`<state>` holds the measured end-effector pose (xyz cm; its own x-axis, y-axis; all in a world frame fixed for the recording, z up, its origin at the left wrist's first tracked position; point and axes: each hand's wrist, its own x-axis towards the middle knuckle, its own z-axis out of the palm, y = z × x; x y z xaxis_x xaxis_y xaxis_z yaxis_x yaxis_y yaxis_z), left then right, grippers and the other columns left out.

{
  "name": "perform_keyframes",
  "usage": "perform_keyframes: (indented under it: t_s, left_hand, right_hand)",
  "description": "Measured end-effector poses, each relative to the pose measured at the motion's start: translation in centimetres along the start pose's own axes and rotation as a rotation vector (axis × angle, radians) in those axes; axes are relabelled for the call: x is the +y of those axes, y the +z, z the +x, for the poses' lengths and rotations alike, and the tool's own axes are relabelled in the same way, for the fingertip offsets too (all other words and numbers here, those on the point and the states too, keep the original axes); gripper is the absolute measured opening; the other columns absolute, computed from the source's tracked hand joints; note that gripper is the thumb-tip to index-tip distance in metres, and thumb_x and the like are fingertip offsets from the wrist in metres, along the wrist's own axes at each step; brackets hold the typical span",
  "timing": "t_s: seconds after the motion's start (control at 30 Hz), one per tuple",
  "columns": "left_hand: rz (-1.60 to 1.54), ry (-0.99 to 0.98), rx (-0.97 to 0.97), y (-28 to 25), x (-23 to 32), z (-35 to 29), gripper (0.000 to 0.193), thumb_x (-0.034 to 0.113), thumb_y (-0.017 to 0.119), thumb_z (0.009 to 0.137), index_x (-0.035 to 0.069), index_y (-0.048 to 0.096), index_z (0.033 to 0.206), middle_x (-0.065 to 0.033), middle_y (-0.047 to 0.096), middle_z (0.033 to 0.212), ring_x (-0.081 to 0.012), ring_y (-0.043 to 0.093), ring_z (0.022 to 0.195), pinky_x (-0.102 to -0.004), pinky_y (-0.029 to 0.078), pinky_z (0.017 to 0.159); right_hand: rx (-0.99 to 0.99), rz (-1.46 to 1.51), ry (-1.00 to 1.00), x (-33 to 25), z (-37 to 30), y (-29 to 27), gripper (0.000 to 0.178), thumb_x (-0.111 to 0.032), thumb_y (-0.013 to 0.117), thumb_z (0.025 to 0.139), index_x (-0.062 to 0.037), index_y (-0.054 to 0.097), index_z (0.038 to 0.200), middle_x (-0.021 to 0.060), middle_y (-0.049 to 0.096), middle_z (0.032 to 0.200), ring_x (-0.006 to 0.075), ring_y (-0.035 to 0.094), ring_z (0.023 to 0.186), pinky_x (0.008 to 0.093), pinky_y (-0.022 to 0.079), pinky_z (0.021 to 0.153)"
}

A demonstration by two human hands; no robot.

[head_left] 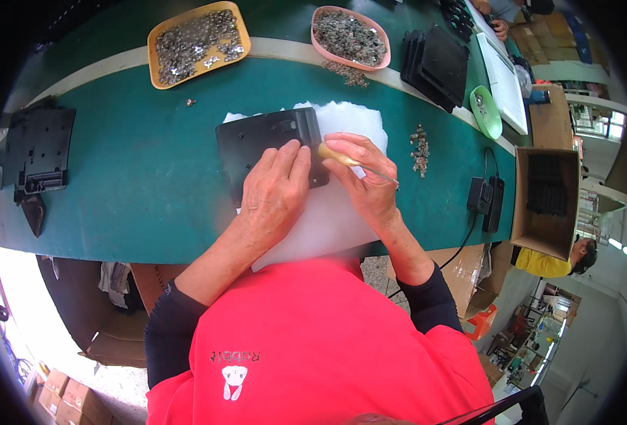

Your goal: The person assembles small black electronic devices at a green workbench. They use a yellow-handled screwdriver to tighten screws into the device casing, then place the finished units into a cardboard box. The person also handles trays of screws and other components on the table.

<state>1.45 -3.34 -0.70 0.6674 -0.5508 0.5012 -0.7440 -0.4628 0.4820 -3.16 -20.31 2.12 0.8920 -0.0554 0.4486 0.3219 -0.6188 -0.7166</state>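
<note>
A black plastic panel (pixel 256 138) with small raised fittings lies on a white foam sheet (pixel 361 122) in front of me. My left hand (pixel 278 185) rests on its near part, fingers stretched over the surface. At the panel's right edge, my right hand (pixel 367 177) is closed around a small tool with a yellowish rounded handle (pixel 331 154). A thin shaft sticks out of that hand on its right side. The tool's exact kind cannot be made out. To the right, a small pile of metal parts (pixel 420 150) lies on the green table (pixel 136 177).
Small metal parts fill a yellow tray (pixel 154 60) and a pink tray (pixel 386 53). Stacked black panels (pixel 437 67) and a green dish (pixel 494 120) stand at far right. Another black panel (pixel 40 145) lies left. A power adapter (pixel 480 195) and open carton (pixel 547 237) are right.
</note>
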Motion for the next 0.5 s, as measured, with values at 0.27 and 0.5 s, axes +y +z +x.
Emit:
perform_keyframes:
  t_s: [0.27, 0.5]
  left_hand:
    - [-0.036, 0.033, -0.018, -0.5, -0.1, 0.0, 0.041, -0.001, 0.064, 0.068, -0.009, 0.058, 0.108, -0.0213, 0.058, 0.111, -0.0271, 0.059, 0.081, -0.0347, 0.053, 0.069]
    - [-0.031, 0.009, -0.020, -0.2, -0.1, -0.4, 0.043, -0.003, 0.065, 0.068, -0.005, 0.059, 0.111, -0.0178, 0.059, 0.111, -0.0258, 0.060, 0.080, -0.0344, 0.052, 0.069]
  right_hand:
    - [0.006, -0.063, -0.118, 0.2, 0.1, 1.1, 0.030, 0.003, 0.075, 0.076, 0.0015, 0.065, 0.104, 0.0182, 0.067, 0.104, 0.0282, 0.067, 0.092, 0.0314, 0.057, 0.077]
    - [-0.064, -0.199, 0.022, -1.2, 1.9, 1.3, 0.020, -0.006, 0.072, 0.083, 0.0001, 0.066, 0.101, 0.0144, 0.071, 0.095, 0.0215, 0.070, 0.083, 0.0296, 0.056, 0.074]
